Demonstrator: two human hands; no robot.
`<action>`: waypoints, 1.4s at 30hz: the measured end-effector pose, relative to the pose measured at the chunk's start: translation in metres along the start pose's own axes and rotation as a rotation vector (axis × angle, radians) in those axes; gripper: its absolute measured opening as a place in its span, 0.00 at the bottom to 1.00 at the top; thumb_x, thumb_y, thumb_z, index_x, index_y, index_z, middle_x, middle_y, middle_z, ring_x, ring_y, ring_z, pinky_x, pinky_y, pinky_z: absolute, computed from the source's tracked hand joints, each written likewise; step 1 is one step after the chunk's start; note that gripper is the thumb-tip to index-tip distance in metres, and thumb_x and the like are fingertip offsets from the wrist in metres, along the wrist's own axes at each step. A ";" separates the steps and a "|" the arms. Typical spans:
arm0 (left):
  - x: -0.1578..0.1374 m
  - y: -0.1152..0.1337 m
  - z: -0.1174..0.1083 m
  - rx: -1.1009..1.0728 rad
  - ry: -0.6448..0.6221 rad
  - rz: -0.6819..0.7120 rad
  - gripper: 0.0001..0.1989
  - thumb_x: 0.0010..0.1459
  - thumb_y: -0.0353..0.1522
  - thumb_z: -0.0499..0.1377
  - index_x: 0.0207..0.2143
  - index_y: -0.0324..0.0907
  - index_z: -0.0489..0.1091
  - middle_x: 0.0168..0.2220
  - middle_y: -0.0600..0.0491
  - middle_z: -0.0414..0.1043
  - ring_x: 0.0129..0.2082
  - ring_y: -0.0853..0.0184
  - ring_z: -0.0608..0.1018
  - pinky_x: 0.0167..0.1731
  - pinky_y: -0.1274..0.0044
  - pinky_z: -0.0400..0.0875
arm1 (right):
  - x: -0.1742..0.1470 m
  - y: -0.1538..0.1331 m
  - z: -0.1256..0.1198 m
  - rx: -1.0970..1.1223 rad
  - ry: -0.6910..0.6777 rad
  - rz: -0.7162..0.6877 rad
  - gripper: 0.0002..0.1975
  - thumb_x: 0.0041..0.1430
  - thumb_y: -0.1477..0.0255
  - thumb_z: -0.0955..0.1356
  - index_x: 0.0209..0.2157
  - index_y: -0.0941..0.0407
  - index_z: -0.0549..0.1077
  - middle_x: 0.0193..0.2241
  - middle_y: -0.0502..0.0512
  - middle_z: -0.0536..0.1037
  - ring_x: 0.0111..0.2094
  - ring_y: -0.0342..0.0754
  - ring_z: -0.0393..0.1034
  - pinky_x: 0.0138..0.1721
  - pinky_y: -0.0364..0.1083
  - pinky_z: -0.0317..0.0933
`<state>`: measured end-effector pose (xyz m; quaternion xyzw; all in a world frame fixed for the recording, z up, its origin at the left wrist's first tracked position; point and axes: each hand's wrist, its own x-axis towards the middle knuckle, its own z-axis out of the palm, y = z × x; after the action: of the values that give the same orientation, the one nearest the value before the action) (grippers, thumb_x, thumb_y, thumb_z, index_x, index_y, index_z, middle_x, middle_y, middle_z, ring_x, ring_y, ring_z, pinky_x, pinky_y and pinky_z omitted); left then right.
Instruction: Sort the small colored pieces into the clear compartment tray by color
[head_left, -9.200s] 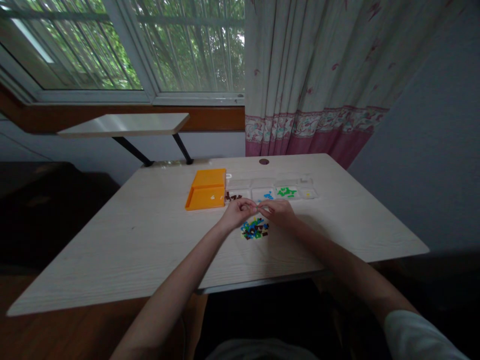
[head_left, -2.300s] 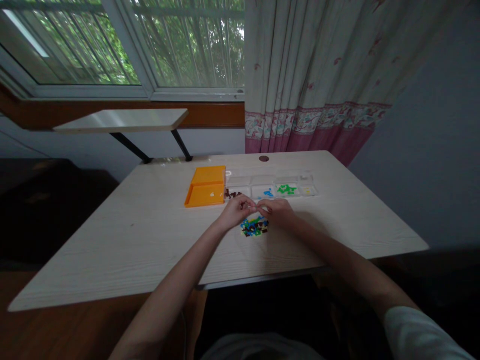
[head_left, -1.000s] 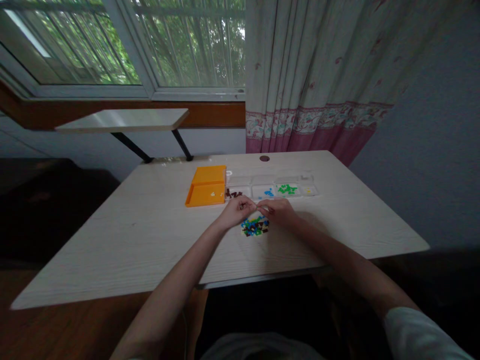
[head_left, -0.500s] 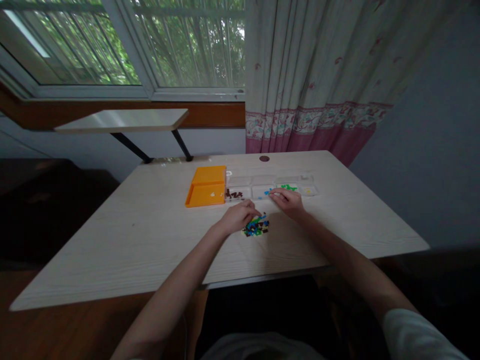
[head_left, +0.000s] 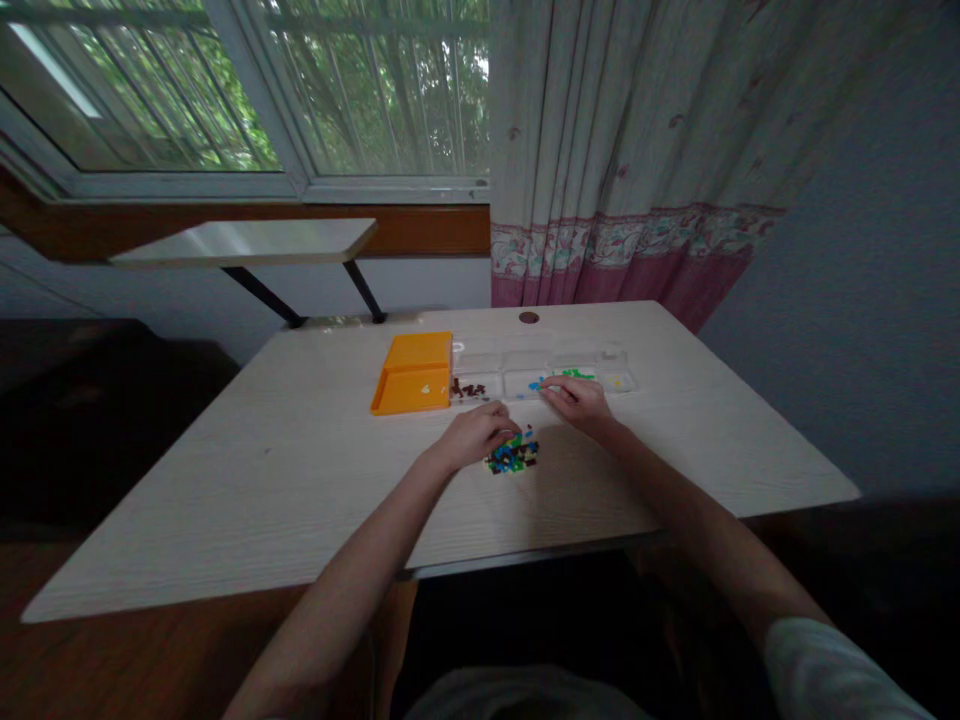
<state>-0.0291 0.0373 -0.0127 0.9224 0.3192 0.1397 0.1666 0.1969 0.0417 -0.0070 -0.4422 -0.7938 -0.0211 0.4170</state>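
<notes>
A pile of small mixed-colour pieces [head_left: 513,457], blue, green, brown and yellow, lies on the table. My left hand [head_left: 480,432] rests at its upper left edge, fingers bent and closed; what they hold is hidden. My right hand [head_left: 576,400] is over the near rim of a clear compartment box, its fingertips pinched by the blue pieces [head_left: 535,384]. Anything in that pinch is too small to make out. Brown pieces [head_left: 470,389] lie in the compartment further left. Green pieces [head_left: 577,374] sit just beyond my right hand, and a yellow piece [head_left: 618,383] is at the far right.
An open orange box [head_left: 414,350] lies left of the clear box [head_left: 491,362], with a few pale pieces [head_left: 425,389] in it. Behind stand a raised shelf [head_left: 247,240] on black legs and a curtain [head_left: 600,200]. The wooden table [head_left: 300,500] has a round dark spot [head_left: 529,317] at the back.
My left fingertips have shifted slightly at the top of the pile, and a blue piece there shows more clearly. My right hand has barely moved.
</notes>
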 end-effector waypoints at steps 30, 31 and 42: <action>0.002 0.000 -0.001 -0.069 0.167 -0.077 0.09 0.60 0.34 0.48 0.36 0.40 0.65 0.36 0.50 0.68 0.37 0.67 0.70 0.36 0.76 0.65 | 0.006 0.027 -0.022 -0.217 -0.389 0.278 0.13 0.56 0.66 0.61 0.39 0.52 0.74 0.22 0.50 0.75 0.23 0.42 0.64 0.25 0.40 0.50; 0.002 0.001 -0.001 -0.068 0.177 -0.076 0.09 0.60 0.34 0.48 0.36 0.40 0.65 0.36 0.50 0.68 0.37 0.67 0.70 0.36 0.76 0.65 | 0.006 0.018 -0.016 -0.183 -0.426 0.244 0.13 0.56 0.66 0.62 0.39 0.52 0.74 0.21 0.49 0.74 0.22 0.42 0.64 0.25 0.40 0.50; 0.003 0.006 -0.002 -0.048 0.207 -0.054 0.10 0.60 0.36 0.48 0.36 0.40 0.66 0.35 0.50 0.67 0.36 0.67 0.70 0.35 0.77 0.64 | -0.014 -0.022 0.021 -0.088 -0.357 -0.016 0.10 0.55 0.64 0.65 0.35 0.51 0.75 0.18 0.47 0.72 0.21 0.39 0.63 0.25 0.39 0.49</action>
<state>-0.0245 0.0354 -0.0078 0.8899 0.3559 0.2371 0.1587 0.1707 0.0274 -0.0227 -0.4507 -0.8569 0.0195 0.2496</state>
